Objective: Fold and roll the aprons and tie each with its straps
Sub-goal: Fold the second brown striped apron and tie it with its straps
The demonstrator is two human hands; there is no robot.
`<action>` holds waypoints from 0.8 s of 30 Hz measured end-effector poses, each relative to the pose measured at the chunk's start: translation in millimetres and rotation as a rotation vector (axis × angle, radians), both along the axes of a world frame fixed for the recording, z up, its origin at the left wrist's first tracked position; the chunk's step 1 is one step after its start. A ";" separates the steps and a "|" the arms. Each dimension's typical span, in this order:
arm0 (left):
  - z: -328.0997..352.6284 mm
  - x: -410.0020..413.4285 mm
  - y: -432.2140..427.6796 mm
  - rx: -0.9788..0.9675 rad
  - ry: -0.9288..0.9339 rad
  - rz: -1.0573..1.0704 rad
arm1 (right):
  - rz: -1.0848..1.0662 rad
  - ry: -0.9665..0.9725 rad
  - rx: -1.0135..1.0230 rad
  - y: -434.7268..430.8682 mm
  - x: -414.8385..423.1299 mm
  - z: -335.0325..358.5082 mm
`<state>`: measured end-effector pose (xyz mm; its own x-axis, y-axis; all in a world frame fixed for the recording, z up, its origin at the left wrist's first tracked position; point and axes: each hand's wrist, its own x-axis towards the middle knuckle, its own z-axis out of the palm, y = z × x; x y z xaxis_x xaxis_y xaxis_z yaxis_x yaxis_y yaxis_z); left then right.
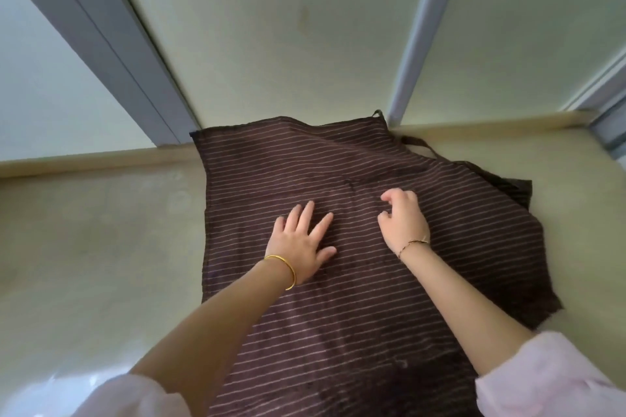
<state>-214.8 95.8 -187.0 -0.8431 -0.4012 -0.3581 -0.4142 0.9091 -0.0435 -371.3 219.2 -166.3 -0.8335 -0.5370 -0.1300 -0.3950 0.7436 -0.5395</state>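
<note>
Pink sleeve (542,379) | apron (338,315) flat on counter (101,230) | strap (418,145) beside window frame (416,44)

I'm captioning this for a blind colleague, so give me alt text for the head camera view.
A person's left hand presses flat on a brown striped apron spread on a pale surface, while the right hand rests beside it with fingers curled. A dark strap lies off the apron's far right edge.

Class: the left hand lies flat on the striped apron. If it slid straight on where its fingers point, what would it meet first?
Probably only more of the brown, pale-striped cloth apron, with a faint crease just ahead of the left hand; beyond its far hem stands the pale wall panel.
</note>
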 end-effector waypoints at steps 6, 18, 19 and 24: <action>-18.7 46.7 -5.8 -0.111 -0.093 -0.018 | 0.033 -0.096 -0.028 55.0 38.4 -8.3; 18.2 39.9 99.1 0.005 0.323 0.098 | 0.036 -0.047 -0.079 154.3 71.3 8.1; 21.8 40.4 124.0 0.091 0.393 0.071 | 0.008 -0.015 -0.097 161.1 75.0 9.5; 20.2 67.2 223.5 0.177 0.491 -0.114 | -0.110 0.147 -0.295 206.4 92.7 14.3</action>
<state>-147.5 319.4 -166.8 -0.9631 -0.2669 0.0353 -0.2458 0.9252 0.2890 -278.5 425.7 -152.0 -0.8867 -0.4397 0.1432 -0.4108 0.6067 -0.6806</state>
